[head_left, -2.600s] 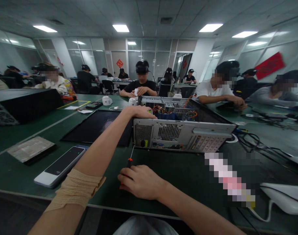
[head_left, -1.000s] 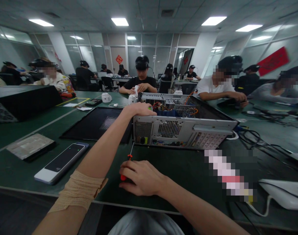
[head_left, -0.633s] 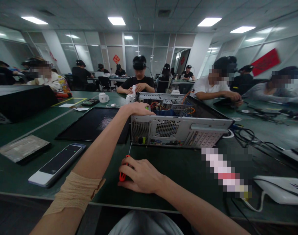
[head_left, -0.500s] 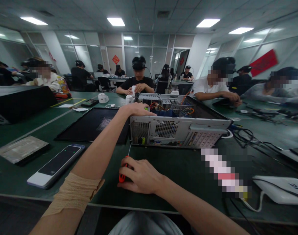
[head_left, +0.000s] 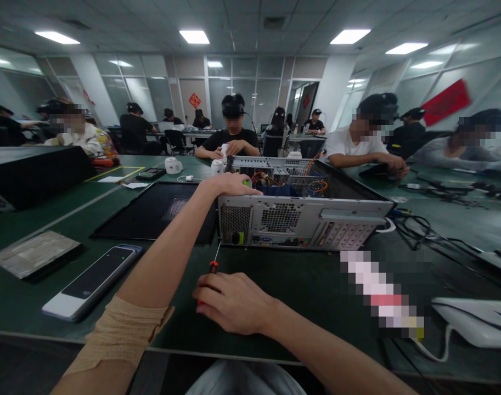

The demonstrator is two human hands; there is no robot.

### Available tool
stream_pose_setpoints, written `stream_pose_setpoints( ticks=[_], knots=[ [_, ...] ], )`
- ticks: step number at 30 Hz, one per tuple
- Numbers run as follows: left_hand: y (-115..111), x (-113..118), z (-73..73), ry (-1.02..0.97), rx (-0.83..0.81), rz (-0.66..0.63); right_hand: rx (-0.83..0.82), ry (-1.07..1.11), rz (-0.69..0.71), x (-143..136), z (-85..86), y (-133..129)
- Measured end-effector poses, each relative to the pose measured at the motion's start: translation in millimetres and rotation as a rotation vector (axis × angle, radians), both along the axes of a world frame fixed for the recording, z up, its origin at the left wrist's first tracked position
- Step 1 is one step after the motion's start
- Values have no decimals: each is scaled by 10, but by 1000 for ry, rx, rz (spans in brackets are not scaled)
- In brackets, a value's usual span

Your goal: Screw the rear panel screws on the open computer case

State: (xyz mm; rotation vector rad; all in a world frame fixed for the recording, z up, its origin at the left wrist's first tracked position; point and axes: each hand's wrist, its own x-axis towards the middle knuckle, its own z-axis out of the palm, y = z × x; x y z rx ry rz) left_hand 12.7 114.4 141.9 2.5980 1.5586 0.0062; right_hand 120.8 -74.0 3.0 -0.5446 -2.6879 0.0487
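An opened desktop computer case (head_left: 303,219) lies before me, its metal rear panel facing me and wires showing inside. My left hand (head_left: 231,185) rests over the rear panel's top left edge, gripping it; its farther fingers are partly hidden inside. Below, my right hand (head_left: 236,302) is wrapped around the red and black handle of a screwdriver (head_left: 213,267). The thin shaft points up and away, with its tip at the rear panel's lower left corner. Whether the tip sits in a screw is too small to tell.
A black side panel (head_left: 151,211) lies left of the case. Nearer are a hard drive (head_left: 38,252) and a white and black power bank-like device (head_left: 91,280). On the right are black cables (head_left: 418,227) and a white device (head_left: 476,321). Co-workers sit around the table.
My right hand has shifted slightly left and rolled around the screwdriver handle, its fingers covering more of it. The tip stays at the same corner. My left hand has not moved.
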Motion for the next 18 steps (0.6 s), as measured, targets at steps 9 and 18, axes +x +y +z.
stream_pose_setpoints(
  ticks=[9,18],
  knots=[
    [11,0,-7,-1,26,-3,38,36,25,30,-94,87],
    [33,0,-16,-4,32,-6,-29,87,-42,89,20,80]
  ],
)
